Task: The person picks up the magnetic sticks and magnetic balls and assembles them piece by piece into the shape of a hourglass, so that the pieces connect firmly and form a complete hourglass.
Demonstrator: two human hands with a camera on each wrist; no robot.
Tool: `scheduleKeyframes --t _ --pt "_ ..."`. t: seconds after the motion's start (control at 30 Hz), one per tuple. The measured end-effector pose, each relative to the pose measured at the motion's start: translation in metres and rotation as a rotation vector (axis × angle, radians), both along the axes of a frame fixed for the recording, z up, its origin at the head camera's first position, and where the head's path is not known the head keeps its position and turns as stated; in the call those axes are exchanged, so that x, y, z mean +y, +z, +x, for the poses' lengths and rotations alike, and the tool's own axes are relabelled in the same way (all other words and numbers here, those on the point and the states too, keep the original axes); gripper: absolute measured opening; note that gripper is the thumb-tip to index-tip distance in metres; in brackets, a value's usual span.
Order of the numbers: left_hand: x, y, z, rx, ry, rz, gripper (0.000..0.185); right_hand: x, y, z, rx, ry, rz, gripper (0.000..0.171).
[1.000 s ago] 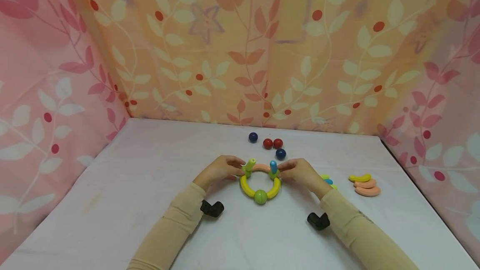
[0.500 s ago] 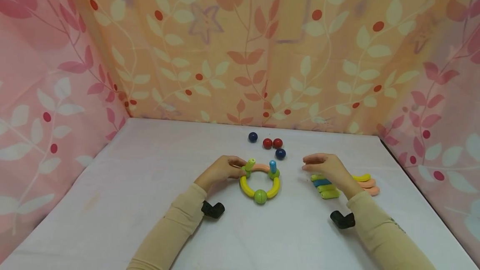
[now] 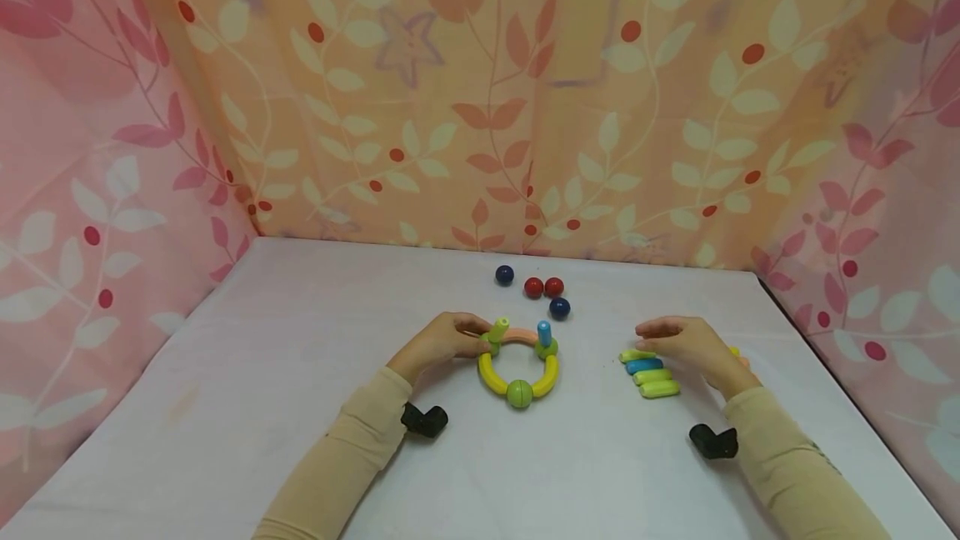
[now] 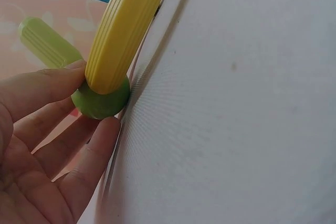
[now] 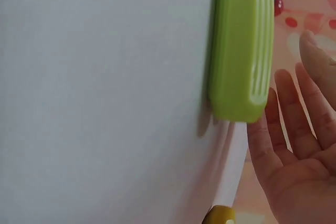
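Two hands, left hand (image 3: pixel 438 342) pinching ring (image 3: pixel 519 369), right hand (image 3: pixel 693 347) relaxed, hiding curved pieces (image 3: pixel 733 352)

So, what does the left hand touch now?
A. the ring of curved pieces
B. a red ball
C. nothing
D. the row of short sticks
A: the left hand holds a green ball joint of the ring, seen close in the left wrist view.

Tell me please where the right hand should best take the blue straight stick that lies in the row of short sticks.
Probably from above, across the middle of the ribbed blue plastic stick. It lies flat with green sticks close on both long sides, so its ends are freer for a grip. The right hand hovers open over the row.
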State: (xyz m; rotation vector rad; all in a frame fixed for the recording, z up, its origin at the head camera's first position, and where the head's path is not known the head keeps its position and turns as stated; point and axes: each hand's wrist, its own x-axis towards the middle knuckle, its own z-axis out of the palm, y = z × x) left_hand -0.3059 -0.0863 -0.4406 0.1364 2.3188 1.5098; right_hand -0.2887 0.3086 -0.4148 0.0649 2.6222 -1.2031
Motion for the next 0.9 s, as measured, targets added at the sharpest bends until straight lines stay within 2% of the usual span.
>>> scheduleKeyframes --t 0.17,0.4,0.73,0.9 --pt "0.000 -0.001 0.000 -0.002 -0.004 0.043 0.031 0.006 -0.006 -0.003 -0.043 -0.007 -0.008 0.058" --pt "0.001 0.000 0.001 -0.010 -0.005 0.016 0.032 0.009 -0.009 -0.006 -0.078 -0.005 -0.022 0.055" --pt "0.001 0.001 0.001 -0.011 -0.003 0.008 0.032 0.004 -0.008 -0.015 -0.073 0.038 0.084 0.050" --pt "0.001 0.000 0.001 -0.011 0.000 0.011 0.033 0.000 -0.005 -0.018 -0.067 0.092 0.145 0.046"
